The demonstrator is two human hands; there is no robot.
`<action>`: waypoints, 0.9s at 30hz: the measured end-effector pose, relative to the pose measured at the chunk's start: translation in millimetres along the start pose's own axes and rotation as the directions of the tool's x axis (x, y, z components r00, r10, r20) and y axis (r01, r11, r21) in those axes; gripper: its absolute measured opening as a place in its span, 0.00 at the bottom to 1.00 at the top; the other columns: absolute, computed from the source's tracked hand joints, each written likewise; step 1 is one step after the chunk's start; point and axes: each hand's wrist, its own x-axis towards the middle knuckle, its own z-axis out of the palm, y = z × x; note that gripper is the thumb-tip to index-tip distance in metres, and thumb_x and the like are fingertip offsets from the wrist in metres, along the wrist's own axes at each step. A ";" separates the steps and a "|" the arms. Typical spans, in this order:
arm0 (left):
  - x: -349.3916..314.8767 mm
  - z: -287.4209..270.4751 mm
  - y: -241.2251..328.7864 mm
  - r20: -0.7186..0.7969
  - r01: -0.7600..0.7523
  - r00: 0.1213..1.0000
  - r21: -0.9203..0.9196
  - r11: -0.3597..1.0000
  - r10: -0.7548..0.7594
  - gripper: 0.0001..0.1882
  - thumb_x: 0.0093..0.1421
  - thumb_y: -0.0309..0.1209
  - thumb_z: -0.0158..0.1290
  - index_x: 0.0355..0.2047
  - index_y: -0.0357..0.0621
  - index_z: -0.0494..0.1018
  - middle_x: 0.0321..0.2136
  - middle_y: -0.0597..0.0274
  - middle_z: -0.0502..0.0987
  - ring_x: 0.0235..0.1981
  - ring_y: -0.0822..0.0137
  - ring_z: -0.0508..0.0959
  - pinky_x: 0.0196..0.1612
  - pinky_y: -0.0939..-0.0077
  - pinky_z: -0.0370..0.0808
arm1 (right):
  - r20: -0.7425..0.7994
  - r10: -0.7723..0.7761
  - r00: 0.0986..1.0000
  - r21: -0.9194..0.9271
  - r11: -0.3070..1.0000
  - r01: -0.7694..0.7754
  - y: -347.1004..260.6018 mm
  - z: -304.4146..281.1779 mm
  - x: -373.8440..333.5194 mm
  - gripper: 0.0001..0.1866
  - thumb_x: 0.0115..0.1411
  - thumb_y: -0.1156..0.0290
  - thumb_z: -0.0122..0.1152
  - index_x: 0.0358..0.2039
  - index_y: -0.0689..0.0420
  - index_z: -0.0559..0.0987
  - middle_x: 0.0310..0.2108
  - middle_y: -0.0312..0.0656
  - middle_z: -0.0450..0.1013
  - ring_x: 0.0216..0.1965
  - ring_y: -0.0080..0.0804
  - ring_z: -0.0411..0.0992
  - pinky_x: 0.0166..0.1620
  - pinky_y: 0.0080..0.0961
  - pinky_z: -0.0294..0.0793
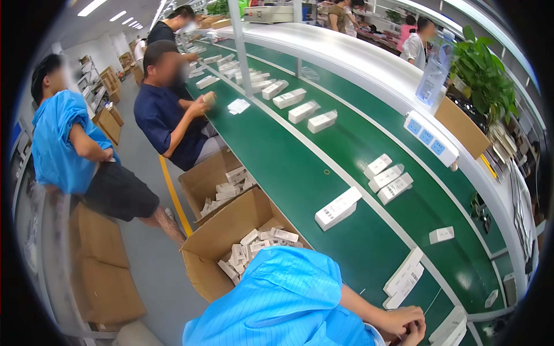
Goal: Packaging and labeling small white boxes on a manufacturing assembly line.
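Observation:
At the lower right, over the near edge of the green bench, my left hand (399, 319) reaches out from a blue sleeve (277, 288), its fingers bent and pressed together. Against it, at the picture's bottom edge, my right hand (416, 333) shows only in part, fingers curled inward. What the two hands hold is hidden between them. Just beyond them lie white printed cartons (404, 278), side by side. Right of the hands are more white cartons (449, 328). Farther up the bench sits a pair of white cartons (339, 209), touching each other.
An open cardboard box (213, 236) full of small white cartons stands left of the bench. White cartons (388, 177) sit on the green belt (358, 138) beyond a metal rail. A co-worker in dark blue (164, 115) handles a small item; another person in light blue (69, 138) stands left.

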 end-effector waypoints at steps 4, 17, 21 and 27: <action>-3.5 2.7 -16.2 0.379 0.371 0.891 -0.286 0.884 -0.251 0.41 0.43 0.18 0.54 0.62 0.38 0.59 0.43 0.49 0.79 0.42 0.52 0.81 0.42 0.67 0.78 | 0.457 0.237 0.857 -0.292 0.951 -0.107 -10.0 -40.5 -1.1 0.14 0.61 0.76 0.62 0.48 0.58 0.79 0.40 0.41 0.75 0.40 0.28 0.72 0.47 0.21 0.73; 79.6 65.0 -10.7 0.451 0.494 0.805 -0.151 0.856 -0.385 0.32 0.51 0.25 0.62 0.58 0.50 0.69 0.40 0.58 0.81 0.40 0.61 0.81 0.43 0.67 0.77 | -0.104 -0.142 0.984 -0.095 0.987 0.132 20.8 -132.4 40.1 0.07 0.62 0.72 0.62 0.39 0.60 0.80 0.33 0.35 0.78 0.30 0.20 0.74 0.32 0.20 0.73; 94.9 85.6 -22.3 0.491 0.474 0.783 -0.073 0.877 -0.382 0.26 0.58 0.25 0.58 0.57 0.43 0.70 0.28 0.66 0.77 0.31 0.76 0.76 0.34 0.81 0.73 | -0.590 -0.256 0.766 -0.007 0.950 0.312 26.1 -182.3 77.9 0.05 0.62 0.74 0.60 0.35 0.63 0.79 0.29 0.35 0.78 0.31 0.21 0.74 0.37 0.20 0.73; 98.8 125.6 -2.9 0.611 0.530 0.731 -0.227 0.817 -0.304 0.22 0.56 0.30 0.66 0.48 0.45 0.69 0.35 0.70 0.71 0.32 0.80 0.70 0.35 0.84 0.70 | -0.696 -0.206 0.687 -0.262 0.965 0.023 81.5 -173.8 172.4 0.08 0.56 0.66 0.61 0.30 0.56 0.82 0.27 0.48 0.80 0.31 0.45 0.79 0.36 0.35 0.77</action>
